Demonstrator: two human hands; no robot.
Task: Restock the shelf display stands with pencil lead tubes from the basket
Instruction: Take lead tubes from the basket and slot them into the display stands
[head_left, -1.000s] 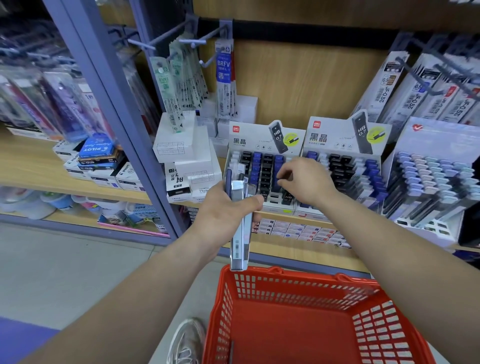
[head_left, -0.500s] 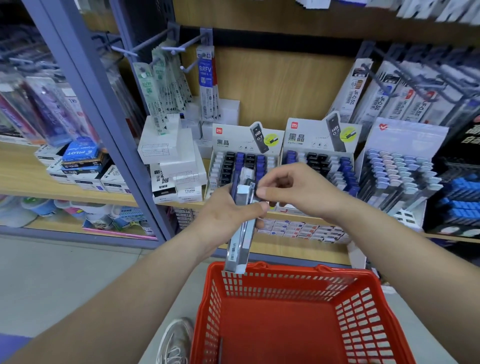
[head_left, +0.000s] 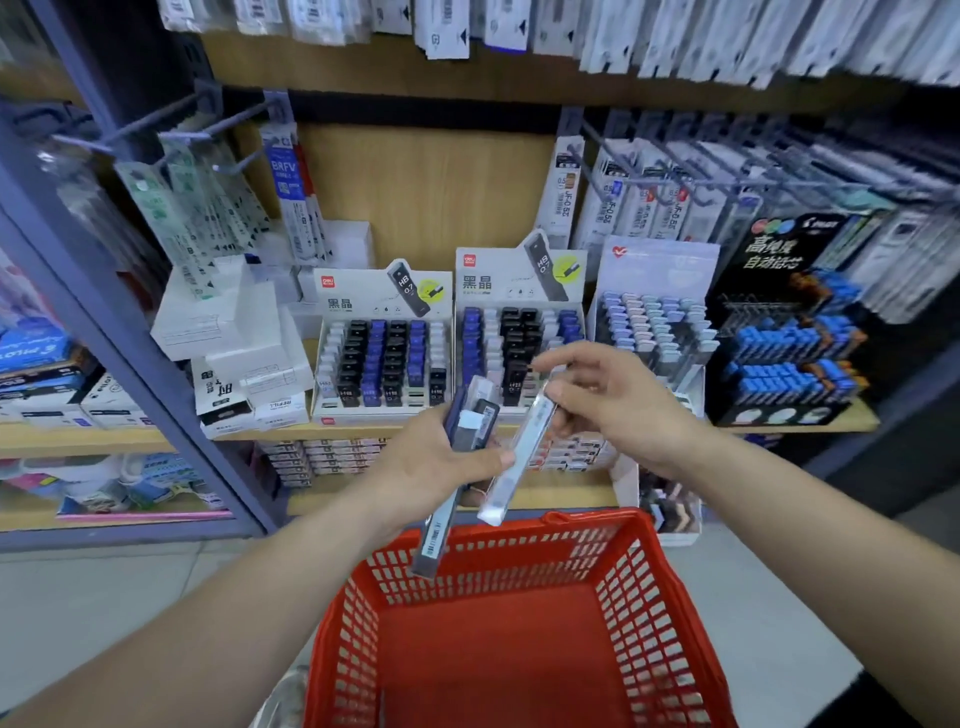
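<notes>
Far left of the left hand, past the shelf post (head_left: 124, 343): stacked white boxes (head_left: 228, 322). Just above and beyond the left hand (head_left: 431, 462): the first display stand (head_left: 382, 364), its rows of black, blue and clear tubes nearly full, with what look like a few open slots toward the front right corner.

Left hand itself: fingers and thumb curled round a small bundle of tubes (head_left: 470, 421), mostly dark, slanting down toward the basket.

Between the hands: one clear tube (head_left: 514, 467), pinched near its upper end by the right hand (head_left: 618, 410). Lower part touching or just beside the left thumb; cannot tell which. Remaining right fingers loosely spread.

Behind the right hand: the second stand (head_left: 519, 322), upper rows filled, front rows hidden by the fingers. Further right of that hand: a stand of pale-capped tubes (head_left: 654, 322) and a black stand (head_left: 789, 353) of blue ones, both seemingly well stocked.

Below both hands: the red basket (head_left: 649, 545), no tubes visible on its floor, near end cut off by the frame.

Judging by this, restocking well along, perhaps nearly done. Left to place, apparently, only the handful in the hands, starting with the clear tube.
</notes>
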